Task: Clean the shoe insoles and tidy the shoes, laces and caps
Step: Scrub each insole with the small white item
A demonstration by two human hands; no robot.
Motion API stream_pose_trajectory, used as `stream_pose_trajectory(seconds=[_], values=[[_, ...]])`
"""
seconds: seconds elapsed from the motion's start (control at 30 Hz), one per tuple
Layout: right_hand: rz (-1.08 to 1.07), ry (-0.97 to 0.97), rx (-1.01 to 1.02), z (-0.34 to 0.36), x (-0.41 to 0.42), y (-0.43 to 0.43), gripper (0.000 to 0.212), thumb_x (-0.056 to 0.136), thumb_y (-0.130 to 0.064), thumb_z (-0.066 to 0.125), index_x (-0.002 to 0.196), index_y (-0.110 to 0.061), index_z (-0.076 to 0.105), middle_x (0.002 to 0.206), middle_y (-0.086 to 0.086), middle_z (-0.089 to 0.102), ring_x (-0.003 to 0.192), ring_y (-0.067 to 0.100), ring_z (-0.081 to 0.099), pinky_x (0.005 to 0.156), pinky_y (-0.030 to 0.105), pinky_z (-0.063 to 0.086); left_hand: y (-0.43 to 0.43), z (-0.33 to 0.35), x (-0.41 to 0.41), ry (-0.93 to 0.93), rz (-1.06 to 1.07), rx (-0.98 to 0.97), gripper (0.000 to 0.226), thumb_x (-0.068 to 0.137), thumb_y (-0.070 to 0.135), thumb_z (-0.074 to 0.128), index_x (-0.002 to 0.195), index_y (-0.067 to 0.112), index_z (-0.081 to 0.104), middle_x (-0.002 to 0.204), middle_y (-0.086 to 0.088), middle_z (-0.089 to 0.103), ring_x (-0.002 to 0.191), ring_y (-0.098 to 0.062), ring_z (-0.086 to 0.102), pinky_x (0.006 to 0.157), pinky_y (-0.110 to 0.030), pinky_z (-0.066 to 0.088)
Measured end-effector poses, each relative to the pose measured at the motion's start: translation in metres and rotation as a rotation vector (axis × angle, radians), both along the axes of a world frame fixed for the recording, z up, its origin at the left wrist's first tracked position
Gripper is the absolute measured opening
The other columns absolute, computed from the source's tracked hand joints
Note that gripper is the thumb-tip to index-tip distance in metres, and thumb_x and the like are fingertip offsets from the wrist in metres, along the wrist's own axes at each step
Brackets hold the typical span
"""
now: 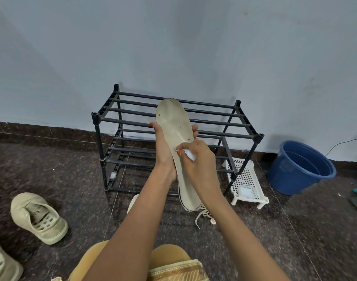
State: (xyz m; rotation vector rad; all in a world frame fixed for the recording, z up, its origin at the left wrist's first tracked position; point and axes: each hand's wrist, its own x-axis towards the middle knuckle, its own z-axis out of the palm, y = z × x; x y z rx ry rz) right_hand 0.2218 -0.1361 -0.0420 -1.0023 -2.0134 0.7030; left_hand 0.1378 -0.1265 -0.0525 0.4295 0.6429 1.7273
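Shoe [38, 218] lies on the floor, near left. Left grip [165, 151] clasps insole [177, 122] at mid-length from the left. Right grip [197, 163] pinches a white wipe [189, 155] against its face. Insole is held off the floor, long axis near-to-far, toe end pointing far toward the rack [98, 142].

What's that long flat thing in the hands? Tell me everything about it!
It is a beige shoe insole, thin, with a dark edge and small dark specks. It is held nearly upright, toe end up, in the air. The left hand grips its middle from behind; the right hand presses a white wipe on its face.
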Motion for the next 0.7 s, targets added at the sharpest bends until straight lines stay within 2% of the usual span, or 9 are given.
stream_pose_trajectory(seconds=[0.13, 0.27, 0.43, 0.7], values=[[0.033, 0.027, -0.041, -0.005, 0.003, -0.008, 0.014, 0.085, -0.004, 0.059, 0.093, -0.009, 0.069, 0.093, 0.000, 0.052, 0.089, 0.004, 0.046, 0.075, -0.005, 0.028, 0.001, -0.002, -0.001, -0.060, 0.024, 0.018, 0.091, 0.085, 0.075, 0.010, 0.104, 0.002, 0.061, 0.085, -0.011, 0.068, 0.072, -0.019, 0.063, 0.066, -0.026, 0.054], [0.047, 0.050, -0.082, -0.011, 0.009, -0.016, 0.012, 0.085, -0.009, 0.060, 0.092, -0.014, 0.069, 0.093, 0.000, 0.057, 0.084, -0.006, 0.048, 0.075, -0.001, 0.031, 0.003, -0.004, -0.003, -0.066, 0.055, 0.021, 0.092, 0.084, 0.076, 0.012, 0.098, 0.002, 0.065, 0.085, -0.011, 0.069, 0.074, -0.019, 0.062, 0.065, -0.027, 0.053], [0.078, 0.071, -0.147, -0.014, 0.015, -0.022, 0.011, 0.084, -0.010, 0.061, 0.089, -0.015, 0.069, 0.095, 0.000, 0.061, 0.087, -0.004, 0.051, 0.075, 0.002, 0.034, 0.004, -0.004, -0.006, -0.075, 0.079, 0.018, 0.092, 0.084, 0.076, 0.011, 0.104, 0.003, 0.061, 0.084, -0.010, 0.070, 0.071, -0.017, 0.064, 0.064, -0.026, 0.054], [0.021, 0.064, -0.058, -0.012, 0.006, -0.008, 0.011, 0.085, -0.007, 0.060, 0.090, -0.012, 0.068, 0.093, 0.003, 0.057, 0.085, -0.004, 0.047, 0.076, -0.003, 0.030, 0.003, -0.002, -0.001, -0.089, 0.021, 0.024, 0.092, 0.083, 0.076, 0.011, 0.104, 0.002, 0.060, 0.086, -0.011, 0.067, 0.071, -0.019, 0.060, 0.064, -0.026, 0.054]])
